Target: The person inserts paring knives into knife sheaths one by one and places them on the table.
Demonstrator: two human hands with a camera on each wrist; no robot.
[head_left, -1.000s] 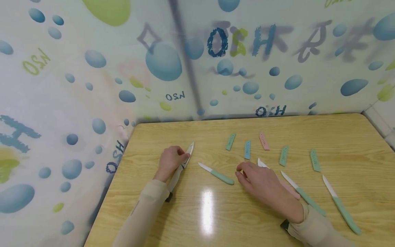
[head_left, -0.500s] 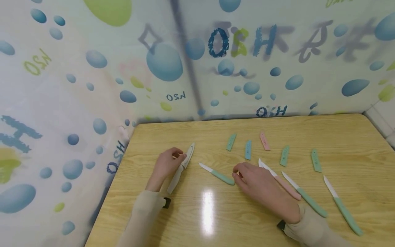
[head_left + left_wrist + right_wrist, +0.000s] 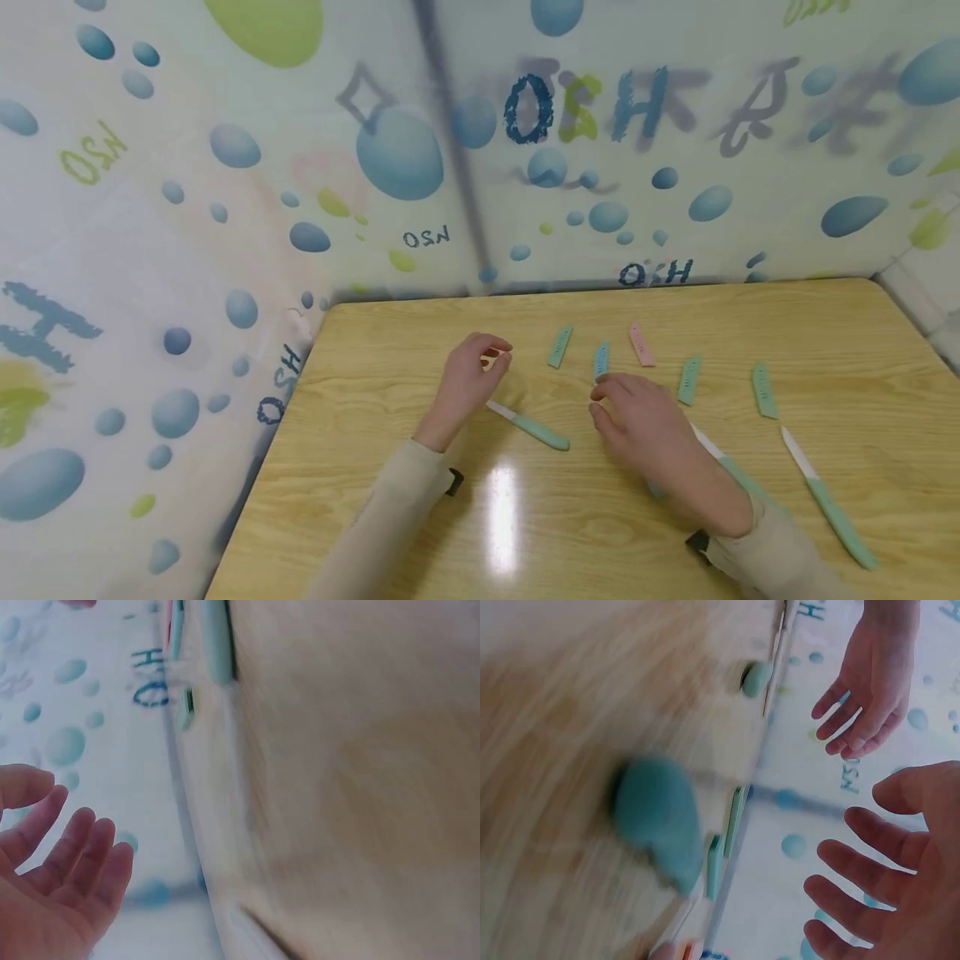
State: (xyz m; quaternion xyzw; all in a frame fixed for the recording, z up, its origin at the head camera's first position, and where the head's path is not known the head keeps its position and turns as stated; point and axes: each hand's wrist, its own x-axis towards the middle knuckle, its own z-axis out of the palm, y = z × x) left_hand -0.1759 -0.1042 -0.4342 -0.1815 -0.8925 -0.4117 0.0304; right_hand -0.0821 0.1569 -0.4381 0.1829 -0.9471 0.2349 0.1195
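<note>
2 arms (image 3: 390,517) extended forward, angled inward, left grip (image 3: 467,382) and right grip (image 3: 643,419) apart, fingers (image 3: 864,870) loosely curved on both, right thumb (image 3: 904,792) clear of its fingertips.

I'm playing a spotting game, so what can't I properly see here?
- Head view: whatever joins the blue rounded end, hidden by the right grip.
- Head view: markings on the pink flat strip, too small to read.
- Left wrist view: the rest of the white slender object, cut off by the bottom edge.
</note>
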